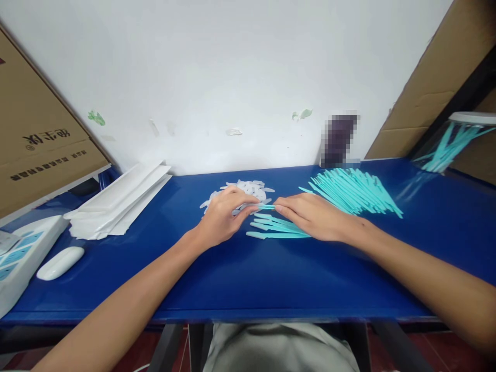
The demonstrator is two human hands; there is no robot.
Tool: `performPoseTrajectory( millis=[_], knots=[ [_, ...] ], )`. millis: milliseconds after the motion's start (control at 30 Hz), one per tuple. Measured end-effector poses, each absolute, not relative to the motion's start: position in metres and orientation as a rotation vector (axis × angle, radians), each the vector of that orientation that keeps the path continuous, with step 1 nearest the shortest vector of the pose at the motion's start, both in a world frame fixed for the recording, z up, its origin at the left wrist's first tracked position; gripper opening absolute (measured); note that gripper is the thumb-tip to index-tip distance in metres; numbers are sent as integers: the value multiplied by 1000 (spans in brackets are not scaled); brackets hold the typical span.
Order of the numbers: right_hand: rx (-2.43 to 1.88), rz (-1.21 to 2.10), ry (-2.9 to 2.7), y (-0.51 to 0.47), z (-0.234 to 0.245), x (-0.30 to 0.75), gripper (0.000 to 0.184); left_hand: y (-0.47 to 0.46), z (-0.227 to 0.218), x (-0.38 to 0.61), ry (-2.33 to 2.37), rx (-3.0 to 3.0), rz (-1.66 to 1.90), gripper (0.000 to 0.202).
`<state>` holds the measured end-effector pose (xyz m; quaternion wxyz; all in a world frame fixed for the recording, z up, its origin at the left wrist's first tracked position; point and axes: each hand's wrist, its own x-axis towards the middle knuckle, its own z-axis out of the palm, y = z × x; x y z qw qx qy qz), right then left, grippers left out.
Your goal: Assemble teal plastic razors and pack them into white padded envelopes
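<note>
My left hand (225, 214) and my right hand (312, 214) meet over the blue table (248, 279), both pinching one thin teal plastic stick (266, 206) between their fingertips. The left fingers sit at its left end, beside a small heap of clear plastic caps (248, 190). Just below the held stick lie several teal sticks (271, 227) side by side, partly under my right hand. A large fanned pile of the same teal sticks (354, 190) lies behind my right hand.
A stack of white paper sleeves (120, 204) lies at the left, a white mouse (60, 262) and a white device (19, 253) at the table's left edge. Cardboard boxes stand at both sides. A clear container with teal sticks (451, 147) is at the far right.
</note>
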<state>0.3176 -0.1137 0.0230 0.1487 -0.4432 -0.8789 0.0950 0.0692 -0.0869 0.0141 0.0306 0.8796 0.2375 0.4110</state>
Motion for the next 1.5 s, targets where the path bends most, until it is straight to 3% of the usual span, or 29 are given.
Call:
performPoseTrajectory(
  millis=[167,367,500,700,1500],
  knots=[
    [-1311,237,-2491,-116,26,316,41,-93,15,71,782,2384,1187,10],
    [-1252,362,-2349,-116,31,320,47,-85,21,72,764,1896,1537,21],
    [-1257,458,-2271,-117,32,321,50,-82,24,70,768,1781,1547,24],
    [-1236,485,-2241,-119,33,319,49,-86,23,72,725,1701,1383,29],
    [-1241,406,-2294,-115,33,326,49,-93,19,81,812,1647,1342,27]
  ],
)
